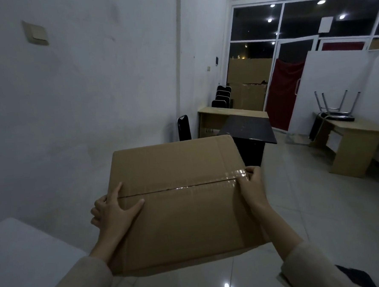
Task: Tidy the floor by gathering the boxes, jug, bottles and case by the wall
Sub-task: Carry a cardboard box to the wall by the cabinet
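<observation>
Since cardboard box (178, 201) is wide, it's carried off the floor (298, 203) w/ left hand (113, 211) & right hand (252, 184) fingers grasping opp. side edges, prob. headed for wall (71, 106).

I see the box (178, 201) between my left hand (113, 211) and right hand (252, 184), wall (81, 94) left, table (247, 126) behind it.

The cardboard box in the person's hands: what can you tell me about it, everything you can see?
The cardboard box is plain brown, large and closed, its top flaps meeting at a seam sealed with clear shiny tape. It is held in the air, tilted, above the pale tiled floor beside the white wall. The left hand grips its left edge, thumb lying on top; the right hand grips the right edge at the tape's end.
</observation>
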Tool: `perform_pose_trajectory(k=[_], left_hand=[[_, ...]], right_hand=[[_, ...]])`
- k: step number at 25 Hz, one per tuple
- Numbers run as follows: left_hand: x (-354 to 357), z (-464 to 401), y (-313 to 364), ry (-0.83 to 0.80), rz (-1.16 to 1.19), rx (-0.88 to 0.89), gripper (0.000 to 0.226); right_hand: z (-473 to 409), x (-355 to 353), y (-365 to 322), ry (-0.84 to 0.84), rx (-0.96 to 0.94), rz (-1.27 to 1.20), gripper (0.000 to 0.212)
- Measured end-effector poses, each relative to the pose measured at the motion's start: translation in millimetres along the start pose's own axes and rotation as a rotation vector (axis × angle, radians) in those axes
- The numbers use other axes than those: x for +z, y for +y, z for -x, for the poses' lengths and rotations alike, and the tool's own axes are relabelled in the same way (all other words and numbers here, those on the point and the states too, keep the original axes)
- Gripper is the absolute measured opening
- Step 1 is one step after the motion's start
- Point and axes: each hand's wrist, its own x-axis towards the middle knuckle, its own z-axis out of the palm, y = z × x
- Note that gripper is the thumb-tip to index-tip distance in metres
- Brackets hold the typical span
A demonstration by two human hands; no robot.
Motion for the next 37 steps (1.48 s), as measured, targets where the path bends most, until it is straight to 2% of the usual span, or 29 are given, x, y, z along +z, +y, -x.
perform_pose_trajectory(k=[8, 14, 20, 25, 30, 37], left_hand=[[57.5, -190.8, -50.8, 0.037, 0.006, -0.163, 0.077], [63.4, -262.5, -106.8, 0.053, 0.000, -0.309, 0.080], [77.6, -291.4, -183.7, 0.080, -0.014, -0.544, 0.093], [109.3, -303.3, -241.8, 0.162, 0.096, -0.783, 0.100], [146.7, -301.7, -294.3, 0.258, 0.158, -0.928, 0.074], [221.0, -288.9, -453.2, 0.369, 0.140, -1.131, 0.071]], right_hand=[[-160.0, 181.7, 3.8, -0.211, 0.018, 0.034, 0.027], [-230.0, 310.3, 13.9, -0.413, -0.019, 0.045, 0.031], [-270.0, 445.8, 53.6, -0.675, -0.008, 0.141, 0.035], [-290.5, 551.0, 100.0, -0.944, 0.001, 0.225, 0.033], [-283.2, 626.9, 169.0, -1.089, 0.071, 0.294, 0.037], [-228.3, 742.6, 321.0, -1.170, 0.193, 0.387, 0.039]])
